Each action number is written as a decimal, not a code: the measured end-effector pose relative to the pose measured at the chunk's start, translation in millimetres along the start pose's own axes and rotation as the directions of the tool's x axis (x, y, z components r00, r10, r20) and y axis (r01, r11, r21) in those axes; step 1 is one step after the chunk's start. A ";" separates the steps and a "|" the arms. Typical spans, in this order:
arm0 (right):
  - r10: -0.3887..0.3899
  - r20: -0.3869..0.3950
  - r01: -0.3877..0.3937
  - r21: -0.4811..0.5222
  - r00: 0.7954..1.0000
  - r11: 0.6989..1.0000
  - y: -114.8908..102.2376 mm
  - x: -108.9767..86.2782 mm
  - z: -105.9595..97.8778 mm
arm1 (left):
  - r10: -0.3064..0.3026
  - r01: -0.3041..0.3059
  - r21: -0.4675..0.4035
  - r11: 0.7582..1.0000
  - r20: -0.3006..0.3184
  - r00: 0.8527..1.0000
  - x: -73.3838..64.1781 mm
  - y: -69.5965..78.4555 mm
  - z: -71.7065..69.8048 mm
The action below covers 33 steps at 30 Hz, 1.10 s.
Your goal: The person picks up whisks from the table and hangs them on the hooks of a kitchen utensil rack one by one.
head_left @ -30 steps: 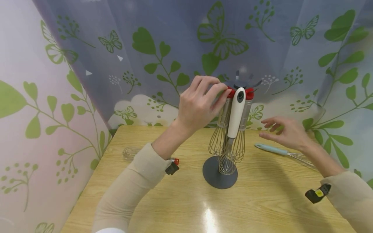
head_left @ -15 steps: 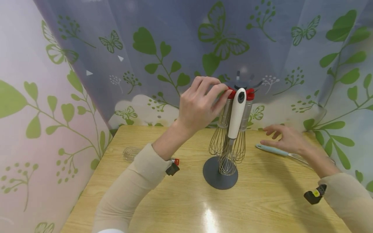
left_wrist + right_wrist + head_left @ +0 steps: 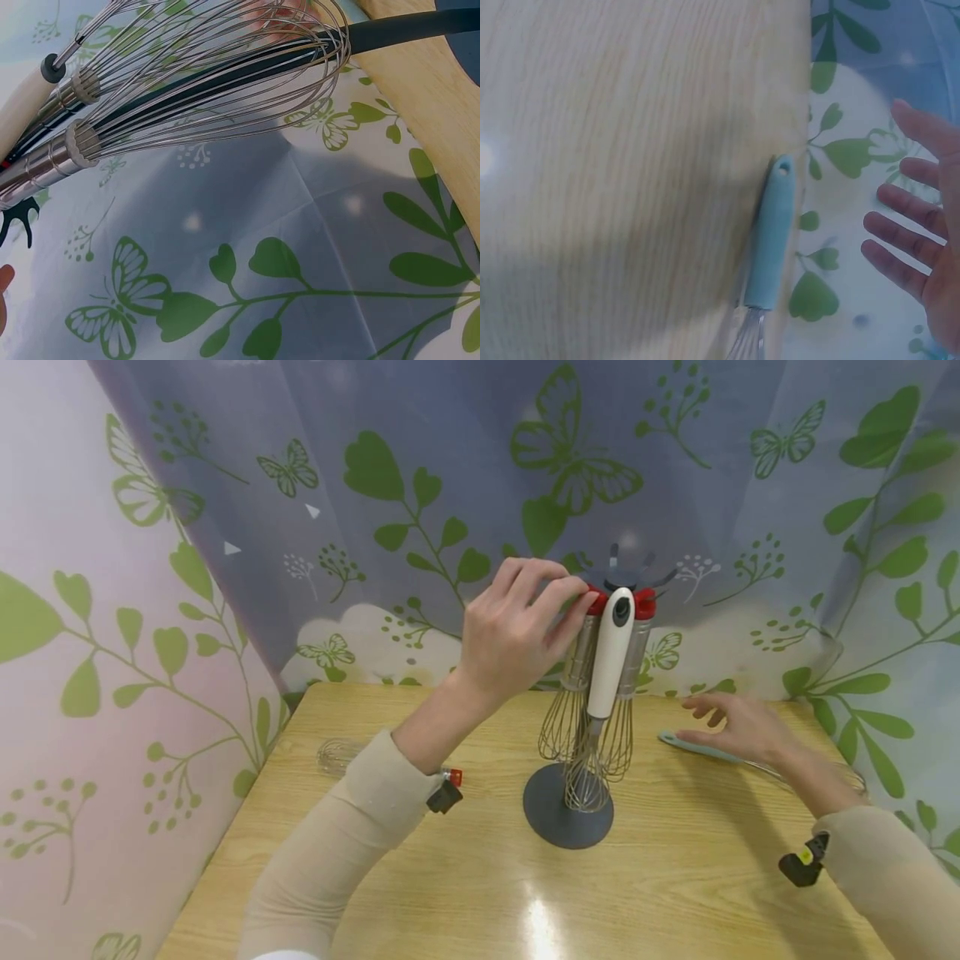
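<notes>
Red-capped whisk (image 3: 579, 662) seemed steadied by pinching left hand (image 3: 513, 625); spread right hand (image 3: 744, 727) likely needed lowering toward blue whisk (image 3: 770, 244), two o'clock.

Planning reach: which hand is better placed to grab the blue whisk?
Likely the right hand: it's empty and nearer the blue whisk; the left hand pinches a red-topped whisk at the stand.

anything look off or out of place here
Nothing looks spilled. The blue-handled whisk and red-tipped whisk lie loose on the table while other whisks hang on the stand, so those two seem slightly out of place.
</notes>
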State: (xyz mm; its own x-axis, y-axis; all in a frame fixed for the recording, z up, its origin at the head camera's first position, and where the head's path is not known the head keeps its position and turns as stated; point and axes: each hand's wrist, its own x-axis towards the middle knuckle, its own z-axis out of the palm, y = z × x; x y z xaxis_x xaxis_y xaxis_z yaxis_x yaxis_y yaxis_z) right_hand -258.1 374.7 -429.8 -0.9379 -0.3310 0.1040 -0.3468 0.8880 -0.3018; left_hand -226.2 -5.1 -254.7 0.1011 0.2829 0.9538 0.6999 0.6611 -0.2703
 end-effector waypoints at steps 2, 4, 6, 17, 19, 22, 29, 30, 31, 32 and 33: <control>0.001 0.002 -0.001 -0.007 1.000 1.000 2.9 -0.1 2.8 | -0.002 0.002 0.000 1.000 0.000 1.000 -0.3 0.0 0.1; 0.003 0.008 -0.003 -0.012 1.000 1.000 5.3 0.2 5.5 | -0.004 0.004 -0.001 1.000 -0.002 1.000 -0.5 0.0 0.2; 0.010 0.014 -0.010 -0.018 1.000 1.000 8.0 0.8 8.5 | -0.006 0.006 0.000 1.000 -0.003 1.000 -0.6 0.1 0.4; 0.009 0.051 -0.007 -0.048 0.999 0.999 27.8 6.2 27.0 | -0.006 0.006 0.002 1.000 -0.004 1.000 -1.7 1.5 0.3; 0.016 0.057 -0.013 -0.049 0.998 0.999 30.1 6.9 29.7 | -0.003 0.003 0.000 1.000 -0.005 1.000 -1.5 1.7 0.5; 0.019 0.062 -0.015 -0.055 0.998 0.998 33.1 7.6 32.8 | 0.000 0.000 0.003 1.000 -0.006 1.000 -1.3 2.1 0.6; 0.037 0.094 -0.030 -0.071 0.995 0.997 36.2 8.5 37.5 | -0.003 0.003 0.011 1.000 -0.005 1.000 -1.9 3.3 0.2; 0.040 0.099 -0.033 -0.072 0.994 0.997 36.7 9.0 37.7 | -0.004 0.004 0.010 1.000 -0.005 1.000 -1.9 3.3 0.1; 0.042 0.101 -0.035 -0.072 0.994 0.997 37.2 9.3 38.2 | -0.004 0.004 0.009 1.000 -0.005 1.000 -1.8 3.2 0.1; 0.045 0.103 -0.037 -0.076 0.994 0.996 38.1 9.7 38.7 | -0.004 0.004 0.007 1.000 -0.005 1.000 -1.9 3.2 0.1; 0.047 0.105 -0.039 -0.079 0.993 0.996 38.8 10.1 39.7 | -0.004 0.005 0.005 1.000 -0.006 1.000 -1.9 3.1 0.1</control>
State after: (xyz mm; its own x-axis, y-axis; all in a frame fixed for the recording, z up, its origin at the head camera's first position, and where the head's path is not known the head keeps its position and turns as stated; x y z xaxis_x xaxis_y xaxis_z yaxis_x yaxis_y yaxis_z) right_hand -280.8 393.1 -478.1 -0.9474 -0.3200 -0.0102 -0.3093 0.9228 -0.2298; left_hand -224.3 -3.5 -257.3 0.1023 0.2758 0.9558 0.6967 0.6660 -0.2667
